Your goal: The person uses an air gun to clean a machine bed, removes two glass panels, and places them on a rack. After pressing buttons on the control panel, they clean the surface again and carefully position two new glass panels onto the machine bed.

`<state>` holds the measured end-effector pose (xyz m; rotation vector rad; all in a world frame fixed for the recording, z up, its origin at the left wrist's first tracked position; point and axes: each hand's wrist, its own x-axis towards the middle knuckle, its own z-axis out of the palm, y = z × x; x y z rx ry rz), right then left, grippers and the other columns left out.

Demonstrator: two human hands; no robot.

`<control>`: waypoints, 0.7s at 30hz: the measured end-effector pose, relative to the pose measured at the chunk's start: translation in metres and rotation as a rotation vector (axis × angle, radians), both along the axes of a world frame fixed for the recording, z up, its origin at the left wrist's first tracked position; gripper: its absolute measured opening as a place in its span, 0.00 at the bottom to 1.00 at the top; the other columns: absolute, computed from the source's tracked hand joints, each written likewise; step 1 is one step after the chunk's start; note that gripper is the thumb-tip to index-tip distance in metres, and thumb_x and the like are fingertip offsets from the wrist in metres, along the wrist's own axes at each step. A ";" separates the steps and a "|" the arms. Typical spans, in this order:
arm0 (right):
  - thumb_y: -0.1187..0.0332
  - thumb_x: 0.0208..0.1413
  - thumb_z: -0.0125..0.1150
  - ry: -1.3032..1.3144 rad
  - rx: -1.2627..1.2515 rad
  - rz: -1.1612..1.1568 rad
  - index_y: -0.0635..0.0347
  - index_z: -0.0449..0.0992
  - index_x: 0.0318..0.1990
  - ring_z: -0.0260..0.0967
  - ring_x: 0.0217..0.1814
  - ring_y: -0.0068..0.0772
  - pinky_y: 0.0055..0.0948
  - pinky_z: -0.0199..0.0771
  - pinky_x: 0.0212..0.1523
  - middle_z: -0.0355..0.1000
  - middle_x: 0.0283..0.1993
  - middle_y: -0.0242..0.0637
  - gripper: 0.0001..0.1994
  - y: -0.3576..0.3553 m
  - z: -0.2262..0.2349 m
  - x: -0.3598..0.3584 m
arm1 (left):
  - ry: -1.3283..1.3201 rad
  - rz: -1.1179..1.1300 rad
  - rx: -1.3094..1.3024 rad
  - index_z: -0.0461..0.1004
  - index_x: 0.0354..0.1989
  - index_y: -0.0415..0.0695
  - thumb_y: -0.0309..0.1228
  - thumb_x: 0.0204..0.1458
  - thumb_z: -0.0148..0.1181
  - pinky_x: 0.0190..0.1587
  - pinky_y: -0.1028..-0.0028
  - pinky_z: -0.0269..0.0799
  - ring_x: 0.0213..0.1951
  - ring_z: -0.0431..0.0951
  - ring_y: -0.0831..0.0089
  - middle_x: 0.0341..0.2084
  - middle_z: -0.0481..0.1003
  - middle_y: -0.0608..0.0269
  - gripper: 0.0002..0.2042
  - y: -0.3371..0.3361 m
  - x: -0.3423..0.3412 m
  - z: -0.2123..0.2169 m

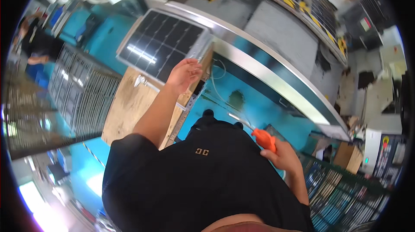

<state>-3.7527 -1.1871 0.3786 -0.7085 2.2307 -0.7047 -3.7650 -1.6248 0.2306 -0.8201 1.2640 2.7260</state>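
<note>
My right hand (281, 156) is closed round the orange handle of a tool (264, 140) with a long, thin metal shaft that points up and left. Its exact kind is unclear. My left hand (186, 75) hovers by the near right corner of a dark solar panel (162, 44), its fingers loosely curled and nothing visible in them. White grid lines cross the panel, and shiny clear film shows along its right edge. The panel lies on a wooden-topped table (129, 102). A small silvery fitting (140, 80) sits beside it.
A long metal-edged conveyor or machine bed (276, 65) runs past the table's far right side. A thin pale hose or cord (215, 89) hangs over the turquoise floor. Stacked grey racks (82, 87) stand at left; a dark green crate (337, 188) is at lower right. A person (41, 44) is far left.
</note>
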 end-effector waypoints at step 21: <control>0.55 0.56 0.63 0.270 -0.115 -0.985 0.60 0.78 0.42 0.75 0.38 0.34 0.35 0.74 0.39 0.75 0.32 0.41 0.17 0.147 -0.150 0.033 | -0.169 -0.365 -0.091 0.68 0.53 0.43 0.23 0.54 0.50 0.38 0.66 0.78 0.42 0.79 0.63 0.44 0.76 0.56 0.16 0.111 -0.048 -0.031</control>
